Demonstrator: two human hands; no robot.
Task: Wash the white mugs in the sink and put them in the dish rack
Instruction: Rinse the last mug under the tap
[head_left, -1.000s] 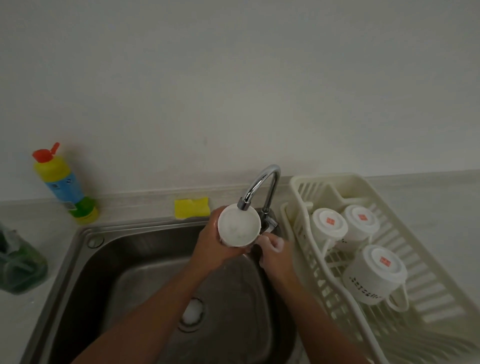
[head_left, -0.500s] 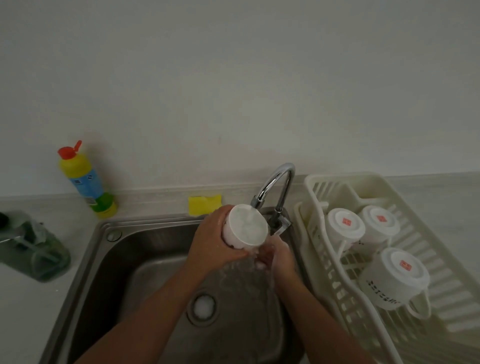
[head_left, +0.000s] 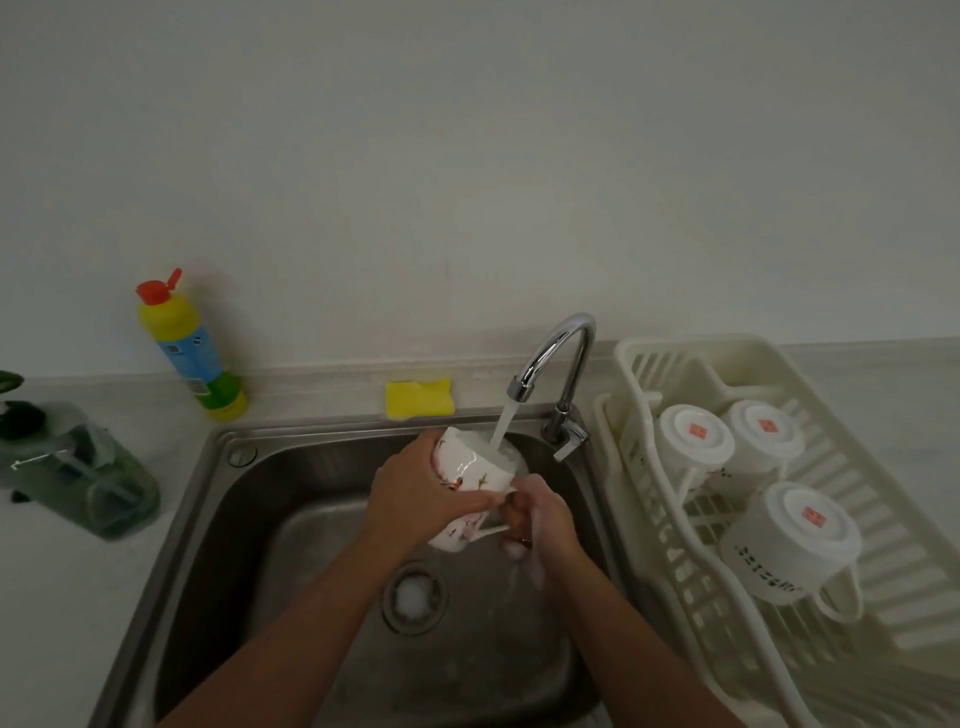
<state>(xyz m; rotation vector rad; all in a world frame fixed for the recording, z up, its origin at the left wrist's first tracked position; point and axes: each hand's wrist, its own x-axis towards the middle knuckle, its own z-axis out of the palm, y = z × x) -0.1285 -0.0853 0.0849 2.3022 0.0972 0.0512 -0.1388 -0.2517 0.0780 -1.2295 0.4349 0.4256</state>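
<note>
Left hand: my left hand (head_left: 415, 499) is closed around the body of the mug (head_left: 478, 467) and holds it tilted on its side, over the sink (head_left: 249, 519).
Right hand: my right hand (head_left: 550, 525) is soapy, with curled fingers just beside the mug, at its handle. I cannot tell if it grips the handle or only rubs it.
Change: a second ago the round end of the mug faced me, high at the spout of the tap (head_left: 558, 353). Now I have lowered and turned it, and the printed side shows.
Water: the water (head_left: 501, 428) now falls on the far side of the mug, just beyond my left hand.
Meaning: I think that the soaping is over and this mug is in its rinse. The rack comes next.
Below the hands: foam (head_left: 415, 597) sits in the drain.
Right of the hands: the dish rack (head_left: 883, 467) holds three washed mugs (head_left: 693, 436), bottoms up, with free space nearer to me.
Beyond the hands: a yellow sponge (head_left: 418, 399) lies on the desk (head_left: 52, 597), and a soap bottle (head_left: 187, 343) stands further left.
</note>
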